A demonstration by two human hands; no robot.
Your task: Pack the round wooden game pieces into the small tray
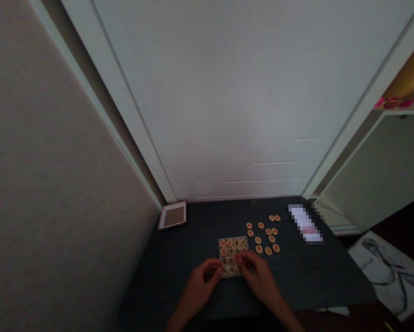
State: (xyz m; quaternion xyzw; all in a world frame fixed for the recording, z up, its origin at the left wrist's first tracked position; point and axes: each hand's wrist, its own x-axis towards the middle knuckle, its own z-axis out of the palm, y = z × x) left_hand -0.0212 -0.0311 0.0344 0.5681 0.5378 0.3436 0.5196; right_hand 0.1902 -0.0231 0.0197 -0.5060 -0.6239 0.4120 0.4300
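A dark grey desk (172,258), faintly streaked and matt, with rounded front corners, stands before the viewer. Take the small square tray (233,238) near its front edge as the middle of the clock.

Two bare hands come in from below. The left hand (203,280), at 7 o'clock, is loosely curled, leaving a gap between palm and thumb; its fingertips meet the tray's lower left edge. The right hand (260,275), at 4 o'clock, is bent over the tray's lower right part, with thumb and forefinger drawn close together. Whether either hand is pinching something, I cannot tell.

The tray has a thin pale rim. Inside, round, flat, tan discs (229,242) lie in neat rows, partly hidden by the right hand. Each bears a written mark: red on three in the upper left corner, dark on most of the others in sight.

About a dozen loose discs (258,249) of the same kind, marked in red, are scattered on the desk from 2 to 3 o'clock, some touching in pairs. Farther out at 2 o'clock is a pale oblong (305,223), blurred into blocks. At 10 o'clock, by the wall (62,193), rests a shallow rectangular frame (174,216), white-bordered and brown in the middle.

Beyond, at 12 o'clock, rises a smooth white panel (210,106) with straight grooves and a striped heart shape.
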